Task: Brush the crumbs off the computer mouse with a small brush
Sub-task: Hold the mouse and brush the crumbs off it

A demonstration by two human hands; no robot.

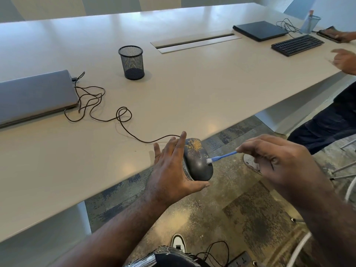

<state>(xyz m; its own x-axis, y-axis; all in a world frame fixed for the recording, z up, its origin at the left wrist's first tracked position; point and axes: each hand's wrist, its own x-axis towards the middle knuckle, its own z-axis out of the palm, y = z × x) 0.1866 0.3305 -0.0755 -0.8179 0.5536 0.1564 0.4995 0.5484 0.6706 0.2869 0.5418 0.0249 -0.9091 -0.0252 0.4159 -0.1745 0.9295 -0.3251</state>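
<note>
A dark grey wired computer mouse (pixel 198 162) is held off the table's near edge, over the floor, tilted on its side. Yellow-brown crumbs (pixel 195 144) cover its far end. My left hand (pixel 171 166) grips the mouse from the left, thumb under its near end and fingers along its far side. My right hand (pixel 277 158) pinches the blue handle of a small brush (pixel 221 157). The brush's white bristle tip touches the right side of the mouse, near its middle.
The mouse cable (pixel 100 105) snakes across the white table (pixel 192 89) to a closed grey laptop (pixel 34 95) at left. A black mesh cup (pixel 132 62) stands behind. Far right: a black laptop (pixel 260 30), keyboard (pixel 297 45), and another person's hands (pixel 344 60).
</note>
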